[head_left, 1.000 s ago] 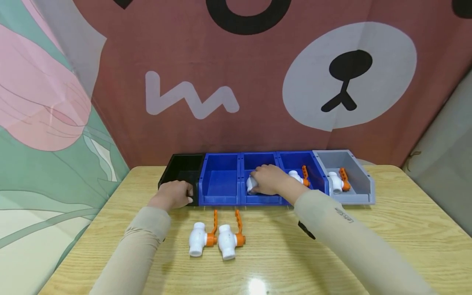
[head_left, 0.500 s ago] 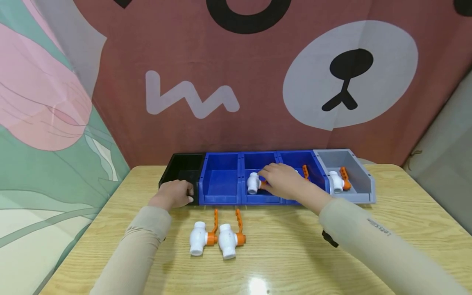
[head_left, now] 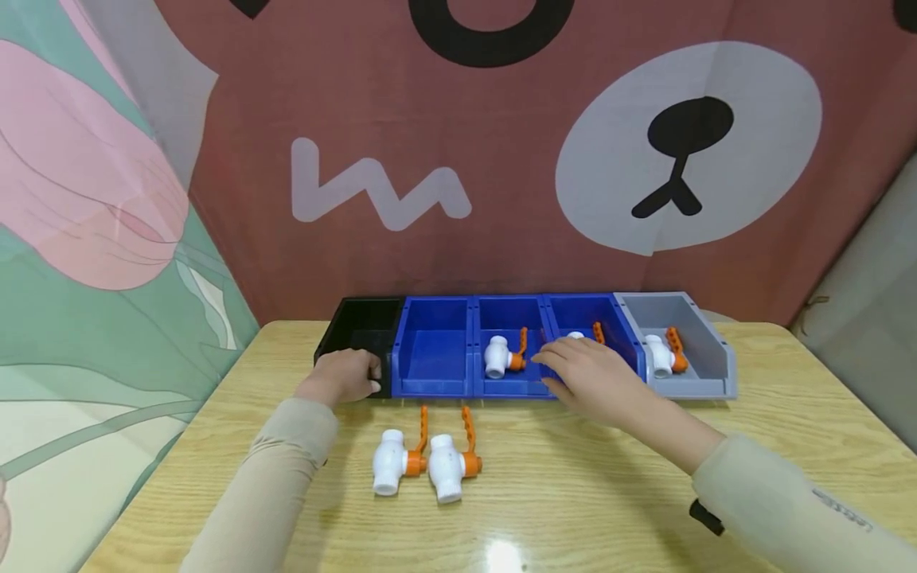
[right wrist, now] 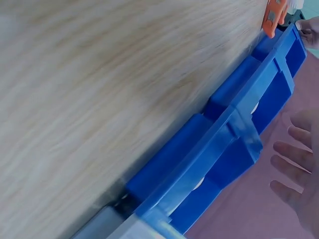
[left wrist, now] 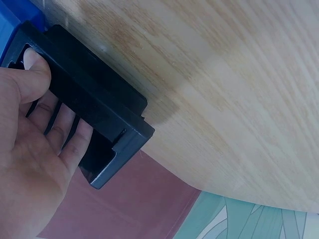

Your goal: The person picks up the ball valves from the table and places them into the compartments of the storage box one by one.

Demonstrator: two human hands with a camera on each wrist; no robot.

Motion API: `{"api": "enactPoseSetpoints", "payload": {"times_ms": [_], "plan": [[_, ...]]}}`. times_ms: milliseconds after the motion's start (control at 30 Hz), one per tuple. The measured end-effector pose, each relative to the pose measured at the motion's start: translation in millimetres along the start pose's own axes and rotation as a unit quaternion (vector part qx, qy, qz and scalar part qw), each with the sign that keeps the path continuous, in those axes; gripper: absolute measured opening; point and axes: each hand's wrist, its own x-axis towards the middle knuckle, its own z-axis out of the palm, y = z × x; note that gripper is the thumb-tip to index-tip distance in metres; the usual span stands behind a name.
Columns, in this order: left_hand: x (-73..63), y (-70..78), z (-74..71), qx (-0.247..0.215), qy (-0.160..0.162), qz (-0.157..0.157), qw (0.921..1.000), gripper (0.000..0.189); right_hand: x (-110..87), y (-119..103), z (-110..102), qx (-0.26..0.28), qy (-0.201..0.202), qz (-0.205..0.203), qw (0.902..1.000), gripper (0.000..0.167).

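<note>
My left hand (head_left: 345, 376) grips the front wall of the black bin (head_left: 364, 318), with the thumb and fingers on either side of it in the left wrist view. My right hand (head_left: 593, 376) hovers with loosely extended fingers over the front of the blue bins, holding nothing. Just left of its fingertips, a white ball valve (head_left: 497, 358) with an orange handle lies in the middle blue bin (head_left: 494, 388). Behind the hand, another ball valve (head_left: 575, 335) in the right blue bin is partly hidden. Two more ball valves (head_left: 389, 463) lie side by side on the table.
A grey bin (head_left: 716, 387) at the right end of the row holds a ball valve (head_left: 657, 356). The left blue bin (head_left: 435, 350) stands beside the black one. Behind the wooden table (head_left: 573, 493) hangs a printed curtain (head_left: 501, 183).
My right hand has let go of the ball valve in the middle blue bin and drawn away to the right, its fingers loosening. The left hand keeps its grip on the black bin.
</note>
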Motion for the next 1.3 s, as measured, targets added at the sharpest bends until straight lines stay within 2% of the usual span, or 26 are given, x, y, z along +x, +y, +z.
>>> {"api": "enactPoseSetpoints", "payload": {"times_ms": [167,400,467,533,633,667,900,1300], "plan": [[-0.3,2.1,-0.7,-0.003,0.001,-0.002,1.0000,0.006,-20.9,9.1,-4.5,0.016,0.036,-0.007,0.9992,0.030],[2.2,0.3,0.8,-0.004,-0.008,-0.008,0.9999,0.007,-46.8,24.3,-5.3,0.024,0.066,-0.026,0.9972,0.029],[2.0,-0.2,1.3,-0.004,-0.009,-0.007,0.9999,0.007,-52.8,29.1,-5.8,0.023,0.073,-0.029,0.9967,0.021],[1.7,-0.3,1.3,-0.003,-0.008,-0.007,0.9999,0.007,-57.8,34.3,-6.4,0.023,0.080,-0.030,0.9961,0.033],[1.6,-1.2,1.2,-0.002,-0.002,-0.006,1.0000,0.007,-64.2,42.1,-7.6,0.018,0.089,-0.025,0.9956,0.065],[1.5,-1.4,1.1,-0.002,-0.001,-0.008,1.0000,0.007,-66.3,44.7,-8.1,0.016,0.090,-0.023,0.9956,0.068],[0.7,-1.1,1.3,-0.008,0.000,-0.004,1.0000,0.007,-83.3,59.7,-12.8,-0.018,0.094,-0.008,0.9954,0.069],[1.0,-1.4,1.9,-0.009,0.000,-0.008,0.9999,0.007,-112.7,87.7,-11.1,-0.024,0.100,-0.008,0.9947,0.069]]}}
